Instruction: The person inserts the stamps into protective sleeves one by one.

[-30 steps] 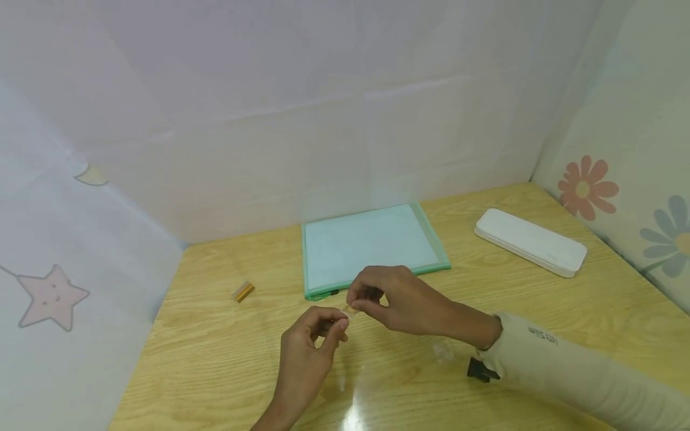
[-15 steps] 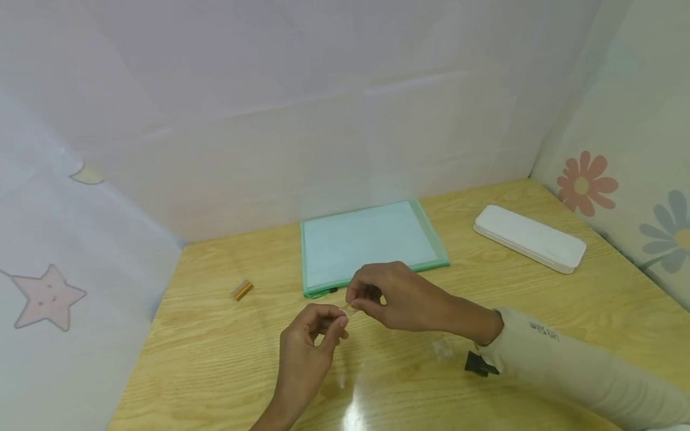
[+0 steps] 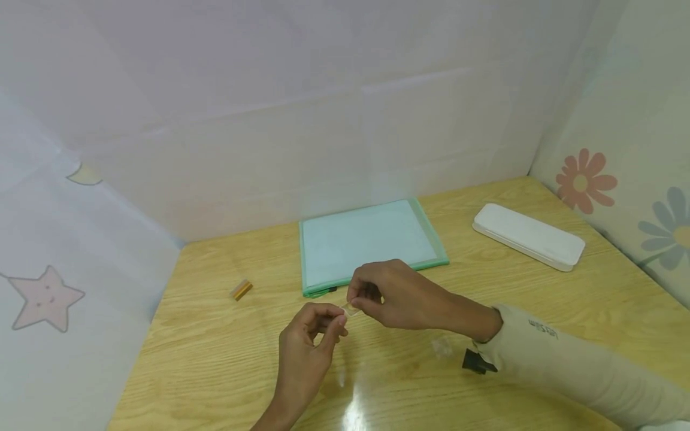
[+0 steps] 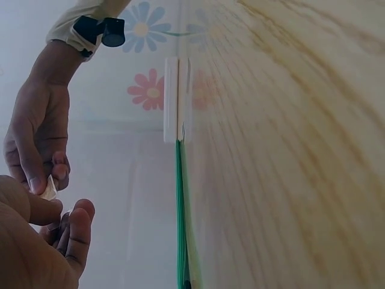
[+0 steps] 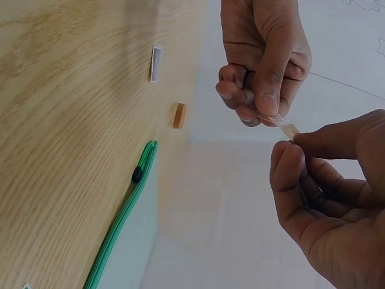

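Observation:
Between the two hands is a small tan piece with clear plastic around it [image 5: 290, 130], held up above the wooden table [image 3: 215, 359]. My right hand [image 3: 396, 296] pinches its tan end between thumb and forefinger. My left hand [image 3: 307, 344] pinches the clear plastic end between thumb and fingertips. In the left wrist view the left hand's fingers [image 4: 78, 235] partly cover the tan piece [image 4: 49, 189]. Behind the hands lies a flat zip pouch [image 3: 366, 242] with a green edge.
A small brown and orange block [image 3: 241, 290] lies on the table to the left. A white pencil case [image 3: 528, 235] stands at the back right. A scrap of clear plastic [image 3: 442, 347] lies below the right wrist. Printed cloth walls [image 3: 323, 120] rise behind and at the sides.
Both hands keep their pinch and stay nearly in place. Slightly more of the tan and clear piece shows between the fingertips. The head view has shifted a little.

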Tool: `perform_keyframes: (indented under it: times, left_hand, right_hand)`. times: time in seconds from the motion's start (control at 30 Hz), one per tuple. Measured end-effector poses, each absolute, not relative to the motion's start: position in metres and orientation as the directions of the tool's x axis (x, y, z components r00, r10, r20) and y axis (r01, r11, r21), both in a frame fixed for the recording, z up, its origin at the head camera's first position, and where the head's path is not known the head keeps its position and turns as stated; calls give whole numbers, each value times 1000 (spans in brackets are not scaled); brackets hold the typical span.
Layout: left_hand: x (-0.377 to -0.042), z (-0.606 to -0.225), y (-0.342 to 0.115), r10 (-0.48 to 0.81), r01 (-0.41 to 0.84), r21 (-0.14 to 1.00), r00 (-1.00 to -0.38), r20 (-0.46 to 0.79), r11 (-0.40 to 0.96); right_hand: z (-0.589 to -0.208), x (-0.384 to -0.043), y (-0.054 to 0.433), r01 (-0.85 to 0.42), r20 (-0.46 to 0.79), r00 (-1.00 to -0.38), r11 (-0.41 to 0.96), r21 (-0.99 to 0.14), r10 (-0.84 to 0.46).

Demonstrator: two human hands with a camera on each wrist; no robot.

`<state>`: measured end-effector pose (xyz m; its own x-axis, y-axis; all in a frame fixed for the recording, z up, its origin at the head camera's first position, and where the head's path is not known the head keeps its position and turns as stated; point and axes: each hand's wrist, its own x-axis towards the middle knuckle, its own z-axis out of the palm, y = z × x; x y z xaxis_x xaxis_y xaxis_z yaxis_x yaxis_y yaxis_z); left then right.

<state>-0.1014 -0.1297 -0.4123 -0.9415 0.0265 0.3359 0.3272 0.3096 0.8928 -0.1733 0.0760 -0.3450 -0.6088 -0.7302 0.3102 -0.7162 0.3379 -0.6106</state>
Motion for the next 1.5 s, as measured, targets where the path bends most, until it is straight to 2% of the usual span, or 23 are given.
perform_keyframes:
  times: [0.2, 0.5, 0.8, 1.07, 1.5]
  left_hand:
    - [-102, -412, -130, 22, 336, 891, -938, 346, 307]
    - [-102, -412, -130, 20, 351, 885, -932, 363, 305]
    - [-102, -413, -130, 15, 347, 890, -933, 359, 295]
    - [-102, -412, -129, 13, 386, 877, -917, 399, 286]
    - [-103, -412, -129, 3, 394, 871, -912, 411, 293]
  right_hand:
    - [-343, -174, 75, -718, 313, -596, 316, -620, -740]
    - [-341, -174, 73, -702, 283, -624, 364, -612, -729]
    - [-341, -175, 73, -738, 310, -584, 332, -588, -750]
    - [-341, -176, 72, -733, 299, -595, 350, -584, -746]
    - [-341, -176, 72, -732, 313, -572, 299, -612, -758]
